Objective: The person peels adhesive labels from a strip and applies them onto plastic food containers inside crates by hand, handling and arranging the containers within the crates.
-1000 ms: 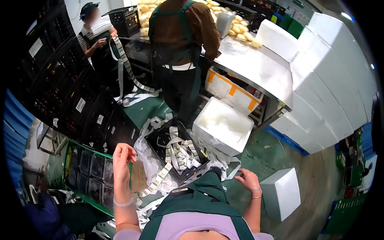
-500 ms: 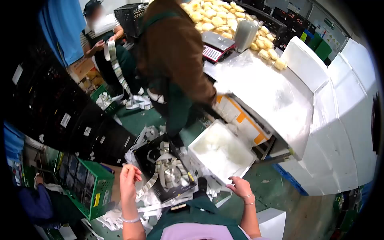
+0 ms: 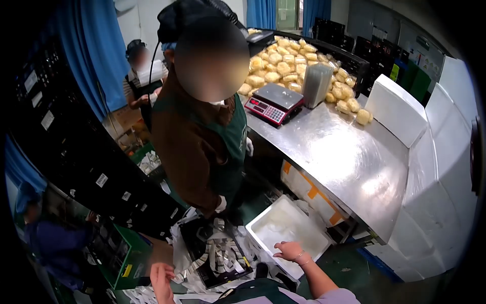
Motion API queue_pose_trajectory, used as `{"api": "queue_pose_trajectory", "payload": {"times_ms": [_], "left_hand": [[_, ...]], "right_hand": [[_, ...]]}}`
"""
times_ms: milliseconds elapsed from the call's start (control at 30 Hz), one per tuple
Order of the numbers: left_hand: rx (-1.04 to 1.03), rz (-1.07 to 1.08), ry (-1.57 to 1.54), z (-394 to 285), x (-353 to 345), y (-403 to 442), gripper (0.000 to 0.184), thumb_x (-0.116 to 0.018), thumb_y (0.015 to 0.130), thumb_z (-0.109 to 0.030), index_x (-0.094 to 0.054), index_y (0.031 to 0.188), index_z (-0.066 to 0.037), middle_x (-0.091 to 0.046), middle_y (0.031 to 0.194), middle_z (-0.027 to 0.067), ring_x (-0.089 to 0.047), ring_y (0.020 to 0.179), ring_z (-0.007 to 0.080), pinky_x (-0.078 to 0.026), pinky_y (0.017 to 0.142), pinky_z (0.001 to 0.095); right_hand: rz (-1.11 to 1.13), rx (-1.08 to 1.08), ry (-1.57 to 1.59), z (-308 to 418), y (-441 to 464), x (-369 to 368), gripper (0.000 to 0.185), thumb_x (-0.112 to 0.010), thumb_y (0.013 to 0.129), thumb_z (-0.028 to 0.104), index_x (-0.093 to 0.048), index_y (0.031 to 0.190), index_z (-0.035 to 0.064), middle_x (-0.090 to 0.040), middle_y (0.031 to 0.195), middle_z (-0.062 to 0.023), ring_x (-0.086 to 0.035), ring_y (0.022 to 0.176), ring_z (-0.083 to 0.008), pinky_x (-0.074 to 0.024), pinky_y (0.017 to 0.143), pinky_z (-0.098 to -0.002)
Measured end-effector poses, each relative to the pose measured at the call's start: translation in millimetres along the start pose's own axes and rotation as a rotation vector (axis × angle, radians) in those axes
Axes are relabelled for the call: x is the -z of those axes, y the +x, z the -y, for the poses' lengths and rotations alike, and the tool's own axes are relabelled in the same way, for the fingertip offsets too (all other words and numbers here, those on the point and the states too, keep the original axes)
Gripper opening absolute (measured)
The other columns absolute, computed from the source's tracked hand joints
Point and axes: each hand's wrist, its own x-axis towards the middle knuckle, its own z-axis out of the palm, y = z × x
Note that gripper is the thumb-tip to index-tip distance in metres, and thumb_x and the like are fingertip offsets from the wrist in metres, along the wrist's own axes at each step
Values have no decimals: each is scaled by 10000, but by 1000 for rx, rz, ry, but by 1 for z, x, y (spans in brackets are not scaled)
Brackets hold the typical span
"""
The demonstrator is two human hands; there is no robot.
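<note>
My right hand (image 3: pixel 289 251) is over the near edge of a white foam box (image 3: pixel 271 215), fingers loosely bent, thumb apart, holding nothing visible. I cannot tell whether it touches the rim. At the lower left my left hand (image 3: pixel 162 277) is raised with its fingers apart and nothing visible in it. Beside it on the floor stands a black crate (image 3: pixel 223 280) holding crumpled strips of printed labels (image 3: pixel 223 253). More white strips lie around the crate.
A co-worker in a brown top (image 3: pixel 177 147) stands ahead, beside a metal table (image 3: pixel 349 152). On it are a scale (image 3: pixel 273 104), wrapped yellowish packs (image 3: pixel 283 63) and clear trays (image 3: pixel 316 83). Stacked black crates (image 3: pixel 96 152) line the left; foam boxes (image 3: pixel 397 109) stand right.
The view has tilted up. The co-worker in brown has straightened and turned, with one gloved hand now by the black crate. My right hand is now over the foam box's near edge.
</note>
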Motion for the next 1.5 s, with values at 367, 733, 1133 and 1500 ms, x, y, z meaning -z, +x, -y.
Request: {"api": "queue_pose_trajectory", "payload": {"times_ms": [367, 733, 1133, 1500], "left_hand": [[41, -256, -150, 61, 100, -90, 242, -474, 903, -239, -489, 1048, -45, -542, 891, 58, -487, 740, 132, -406, 669, 269], [-22, -427, -277, 68, 138, -155, 228, -419, 922, -234, -493, 927, -19, -484, 842, 69, -425, 722, 148, -369, 661, 286], [-4, -491, -354, 63, 106, -132, 118, -459, 903, -156, -462, 821, -71, -435, 712, -14, -385, 624, 68, -334, 560, 217], [-38, -560, -267, 58, 57, -75, 110, -493, 895, -160, -486, 875, -53, -499, 732, 19, -455, 626, 74, -372, 557, 191]], "right_hand": [[26, 199, -118, 62, 6, 20, 343, -568, 773, 422, -537, 949, 129, -593, 829, -108, -595, 760, -310, -476, 628, -400], [195, 211, -169, 83, -37, -17, 361, -577, 763, 423, -558, 956, 118, -601, 823, -134, -594, 807, -322, -473, 667, -413], [236, 237, -175, 59, -22, -11, 389, -563, 780, 438, -548, 1019, 131, -601, 885, -119, -590, 802, -321, -470, 687, -389], [281, 305, -124, 36, 79, 26, 394, -590, 771, 407, -559, 1053, 134, -605, 913, -139, -594, 831, -294, -467, 714, -386]]}}
